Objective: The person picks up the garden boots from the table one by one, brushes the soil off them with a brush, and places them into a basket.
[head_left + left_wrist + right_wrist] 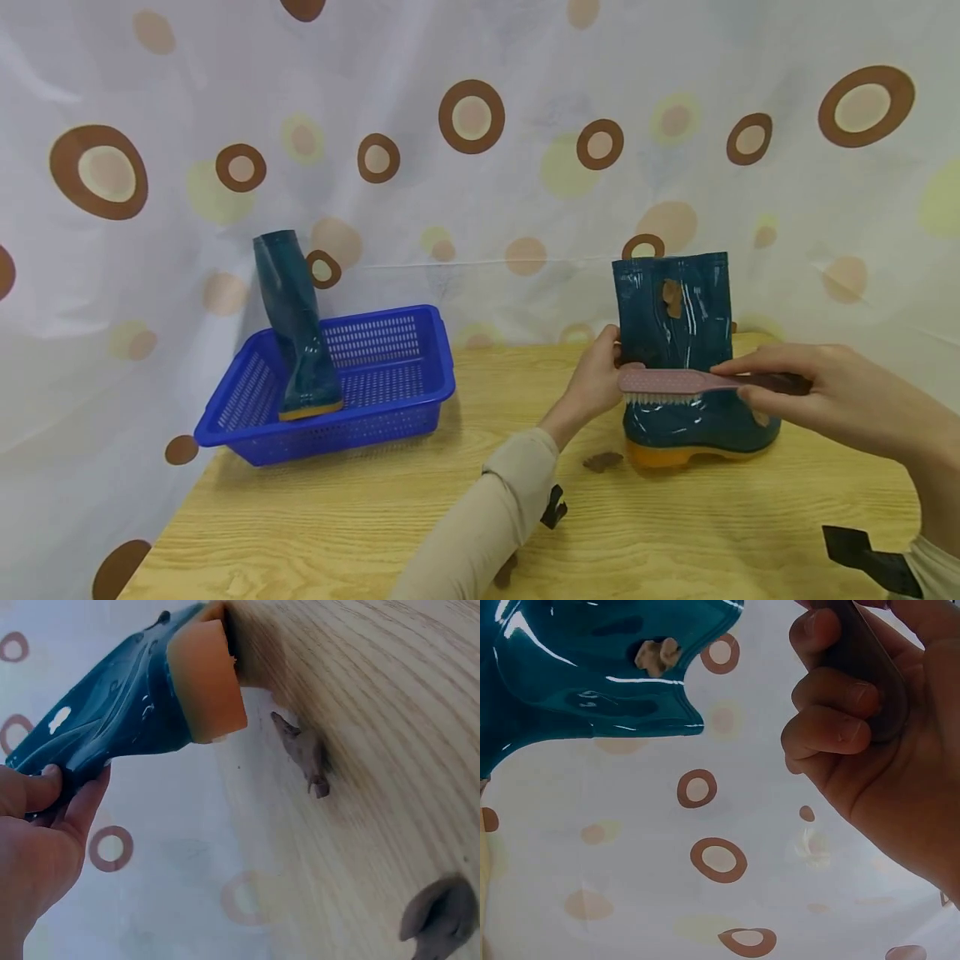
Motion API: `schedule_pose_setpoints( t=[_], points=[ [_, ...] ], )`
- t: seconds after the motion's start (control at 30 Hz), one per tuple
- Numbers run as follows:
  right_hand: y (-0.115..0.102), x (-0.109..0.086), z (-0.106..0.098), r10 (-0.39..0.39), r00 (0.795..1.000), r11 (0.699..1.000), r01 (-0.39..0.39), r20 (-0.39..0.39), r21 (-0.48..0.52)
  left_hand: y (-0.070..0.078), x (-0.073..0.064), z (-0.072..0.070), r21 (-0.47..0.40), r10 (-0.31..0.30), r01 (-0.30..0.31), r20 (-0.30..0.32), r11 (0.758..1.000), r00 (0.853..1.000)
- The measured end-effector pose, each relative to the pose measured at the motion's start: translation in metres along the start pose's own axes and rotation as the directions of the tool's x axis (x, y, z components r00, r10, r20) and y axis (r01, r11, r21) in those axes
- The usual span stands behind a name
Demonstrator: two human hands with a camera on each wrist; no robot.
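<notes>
A dark teal rubber boot (697, 425) with an orange-yellow sole stands on the wooden table at the right, toe pointing right. My left hand (596, 379) grips the left side of its shaft; the left wrist view shows thumb and fingers pinching the boot (142, 697) there. In my right hand (840, 400) is the dark handle of a pink brush (667, 382). Its white bristles point down, and the head overlaps the lower shaft in the head view. A brown mud-like clump (672, 298) sticks to the upper shaft, with another patch (761, 417) near the toe.
At the left of the table (315, 525) sits a blue plastic basket (322, 425) with a second teal boot (288, 300) upright inside it. Brown clumps (602, 461) lie in front of the standing boot. Behind everything hangs a spotted white curtain (510, 208).
</notes>
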State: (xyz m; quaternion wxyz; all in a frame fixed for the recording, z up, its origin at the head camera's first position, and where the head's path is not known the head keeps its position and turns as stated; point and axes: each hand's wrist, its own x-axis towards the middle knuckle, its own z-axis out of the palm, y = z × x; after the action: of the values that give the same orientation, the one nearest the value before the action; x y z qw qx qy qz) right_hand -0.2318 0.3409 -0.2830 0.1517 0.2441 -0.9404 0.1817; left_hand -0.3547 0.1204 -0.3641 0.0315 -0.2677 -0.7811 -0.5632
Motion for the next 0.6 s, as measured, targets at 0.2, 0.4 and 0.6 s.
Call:
schedule_pose_setpoints(
  t=[0.2,0.4,0.6],
  points=[
    [-0.001,0.001,0.001,0.005,1.0,1.0,-0.005,0.002,-0.005,0.017,-0.006,-0.008,0.144,0.187,-0.188,0.023,0.972,0.982],
    [-0.003,-0.001,0.002,-0.047,0.997,0.999,0.047,-0.068,0.006,0.032,-0.01,-0.022,0.132,0.237,-0.236,0.01,0.963,0.971],
    [-0.008,0.002,0.004,-0.171,0.97,0.985,0.171,-0.174,-0.012,0.037,-0.021,-0.044,0.051,0.195,-0.191,-0.083,0.98,0.977]
  ],
)
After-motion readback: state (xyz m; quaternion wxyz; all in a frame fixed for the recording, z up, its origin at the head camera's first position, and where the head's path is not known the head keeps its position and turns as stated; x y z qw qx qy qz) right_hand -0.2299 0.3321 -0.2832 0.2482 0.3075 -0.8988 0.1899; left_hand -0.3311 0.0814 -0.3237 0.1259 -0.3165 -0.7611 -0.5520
